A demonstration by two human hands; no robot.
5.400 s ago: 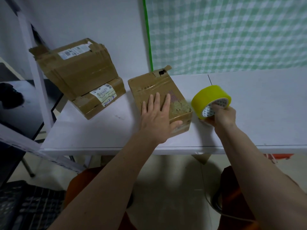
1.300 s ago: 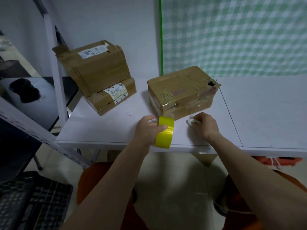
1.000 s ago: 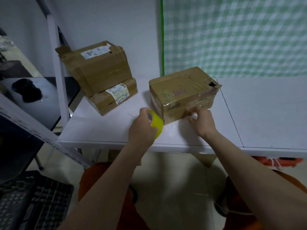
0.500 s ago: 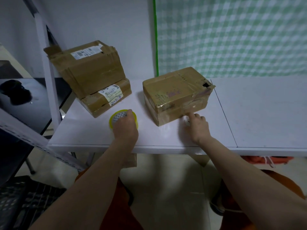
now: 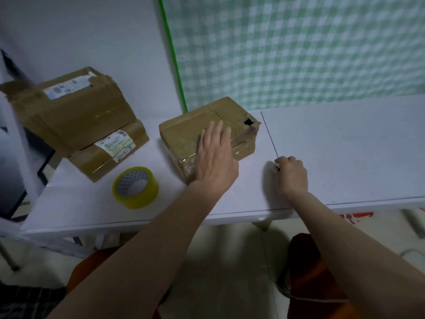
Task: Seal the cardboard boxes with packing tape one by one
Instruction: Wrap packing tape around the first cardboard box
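Across the white bench [image 5: 345,146], largest first: at the far left, two cardboard boxes stacked against the wall, a big upper box [image 5: 69,111] tilted over a flatter lower box [image 5: 108,150], both carrying printed labels and strips of older tape; whether either is properly sealed cannot be told from this view; near the middle, a smaller cardboard box [image 5: 184,132], flaps closed, glossy tape across top and near side, a torn hole at its far right corner; pressed flat on its top and near edge, the left hand [image 5: 216,160], fingers [image 5: 217,132] straight and spread, gripping nothing; to the right, well apart from that box, the right hand [image 5: 291,174] resting on the bench, fingers clenched round a small white object [image 5: 274,168], too hidden to name, possibly a cutter; left of the middle box and just in front of the stack, the yellow tape roll [image 5: 135,187] lying flat on its side, untouched by either hand.

Judged from all this: middle box apparently taped and being smoothed down, so one box close to done; stacked pair probably left to do; roll to be picked up again for the next one.
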